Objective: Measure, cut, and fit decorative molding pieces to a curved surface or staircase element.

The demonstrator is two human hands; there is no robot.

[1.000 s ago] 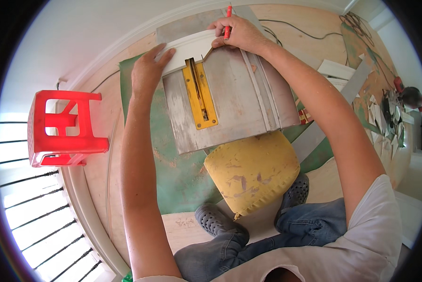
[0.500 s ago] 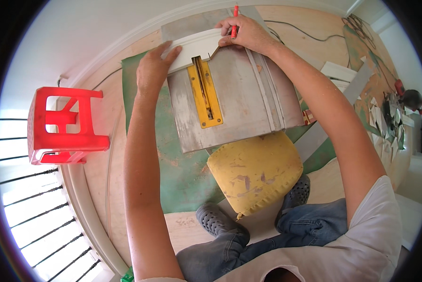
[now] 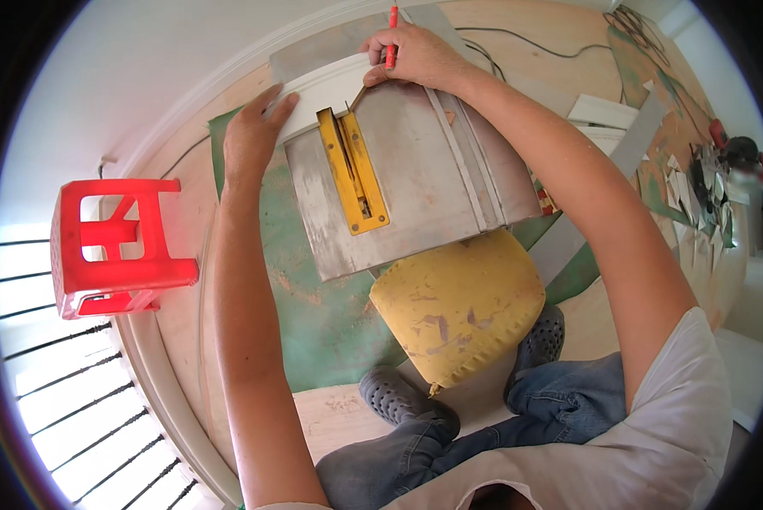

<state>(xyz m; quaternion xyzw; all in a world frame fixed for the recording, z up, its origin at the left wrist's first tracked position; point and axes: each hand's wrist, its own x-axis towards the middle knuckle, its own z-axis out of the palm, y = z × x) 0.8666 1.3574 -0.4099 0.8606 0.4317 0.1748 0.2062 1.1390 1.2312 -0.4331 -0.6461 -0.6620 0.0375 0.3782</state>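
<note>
The white board (image 3: 329, 89) lies at 11 o'clock in the view, across the far left part of the metal desk (image 3: 424, 178). Its near edge meets the far end of the slotted yellow plate (image 3: 367, 170), which is set into the desk.

The left hand (image 3: 256, 127) is at the board's left end. Its fingers grasp this end, with the thumb on the top face; some fingertips are hidden.

The right hand (image 3: 409, 55) is at 12 o'clock. Its fingers clasp the red pencil (image 3: 392, 38), held roughly upright in the view, while the thumb and fingertips touch the board's right end. How firmly they press cannot be told.

Adjacent items: the yellow pad (image 3: 462, 306), scuffed, is at 5 o'clock from the desk. The green sheet (image 3: 313, 314) extends under the desk toward 7 o'clock. The red stool (image 3: 127, 274) is at 9 o'clock in the view, apart from both hands. The white offcuts (image 3: 602, 111) are at 2 o'clock; the dark cord (image 3: 551, 54) runs at 1 o'clock.
</note>
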